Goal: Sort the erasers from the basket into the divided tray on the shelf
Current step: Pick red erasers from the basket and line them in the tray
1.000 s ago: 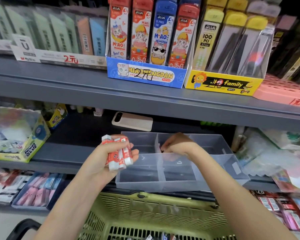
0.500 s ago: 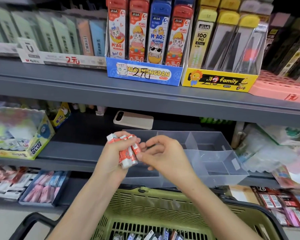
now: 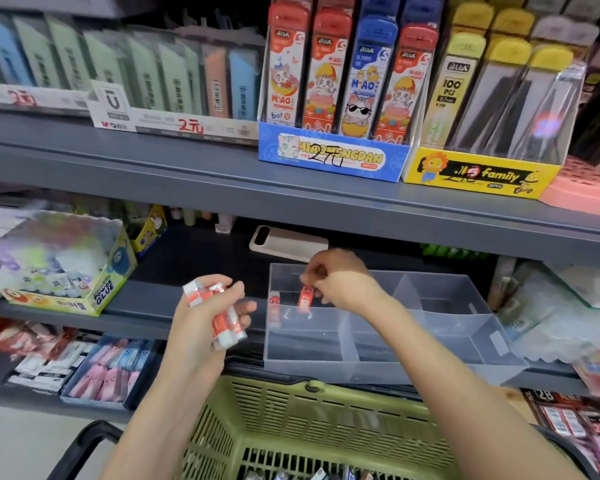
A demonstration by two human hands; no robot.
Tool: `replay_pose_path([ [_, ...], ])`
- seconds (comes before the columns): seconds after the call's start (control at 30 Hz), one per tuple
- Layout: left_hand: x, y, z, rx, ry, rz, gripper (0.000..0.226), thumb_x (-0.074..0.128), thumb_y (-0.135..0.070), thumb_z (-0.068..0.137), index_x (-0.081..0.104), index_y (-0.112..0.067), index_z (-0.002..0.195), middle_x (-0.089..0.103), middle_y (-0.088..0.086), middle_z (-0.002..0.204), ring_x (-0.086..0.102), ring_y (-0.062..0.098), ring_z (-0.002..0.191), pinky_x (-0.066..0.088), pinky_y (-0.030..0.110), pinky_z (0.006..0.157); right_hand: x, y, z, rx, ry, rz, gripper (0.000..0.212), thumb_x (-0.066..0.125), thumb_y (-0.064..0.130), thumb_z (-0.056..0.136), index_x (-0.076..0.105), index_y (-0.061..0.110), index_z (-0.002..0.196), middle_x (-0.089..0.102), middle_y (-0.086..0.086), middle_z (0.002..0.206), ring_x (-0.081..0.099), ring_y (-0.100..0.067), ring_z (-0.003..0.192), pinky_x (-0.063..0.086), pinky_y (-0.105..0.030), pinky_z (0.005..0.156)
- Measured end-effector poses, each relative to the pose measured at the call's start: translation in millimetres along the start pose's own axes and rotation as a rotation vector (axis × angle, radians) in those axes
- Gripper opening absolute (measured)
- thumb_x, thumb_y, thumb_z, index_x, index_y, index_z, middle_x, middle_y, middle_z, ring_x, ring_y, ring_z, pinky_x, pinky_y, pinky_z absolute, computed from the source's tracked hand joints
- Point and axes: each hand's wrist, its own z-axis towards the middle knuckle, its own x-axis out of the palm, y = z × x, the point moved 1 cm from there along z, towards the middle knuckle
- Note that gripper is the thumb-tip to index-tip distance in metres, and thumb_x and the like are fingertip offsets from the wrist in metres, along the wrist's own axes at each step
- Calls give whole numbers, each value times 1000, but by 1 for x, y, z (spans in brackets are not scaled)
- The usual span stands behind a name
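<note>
**Q:** Where are the erasers?

**A:** A person's right hand (image 3: 340, 282) pinches one red-and-white eraser (image 3: 305, 297) between thumb and fingers. It is over the far-left compartment of the clear tray (image 3: 430, 370) on the shelf (image 3: 146, 306). The left hand (image 3: 201, 327), just left of the tray, grips a bundle (image 3: 224, 318) of several more, fingers curled round them. Others lie in the green basket (image 3: 291, 410) below.

**Q:** What could go wrong?

**A:** The bundle looks loosely stacked, so a slack grip could drop one to the floor. Released at a tilt, the eraser may topple across a divider. A red shape at the tray's left wall may be a second eraser or a reflection; I cannot tell.
</note>
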Motion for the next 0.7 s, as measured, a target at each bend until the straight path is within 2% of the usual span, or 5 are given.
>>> replay_pose_path([
  [0.13,-1,5,1,-79,20,-44,32,69,-12,59,55,-10,88,63,5,62,65,20,58,46,26,44,23,8,20,18,214,-15,21,56,19,91,70,5,99,72,-11,100,68,-23,92,51,-31,88],
  [0.3,-2,8,1,-148,36,-95,30,68,-10,60,55,-8,87,62,7,62,64,20,57,45,24,43,39,2,32,19,233,-50,28,63,18,88,66,12,115,65,-5,118,61,-21,107,47,-27,94],
  [0.43,-1,4,-1,-179,36,-138,33,71,-13,56,58,-7,85,62,7,64,66,21,61,50,26,47,43,1,37,34,178,-141,22,68,20,82,71,16,103,69,-2,109,63,-19,99,42,-17,76],
  [0.53,1,1,-3,-229,26,-250,23,67,-11,64,58,-7,84,62,10,66,67,23,63,53,27,50,38,6,31,31,125,-152,18,66,21,84,71,13,100,69,-5,105,64,-22,98,48,-21,83],
  [0.7,-1,-2,-3,-236,11,-496,20,65,-10,68,59,-5,86,70,19,80,71,34,84,58,43,75,29,35,-25,-121,-165,391,22,66,37,81,66,24,63,61,8,54,58,-7,55,50,-26,60],
])
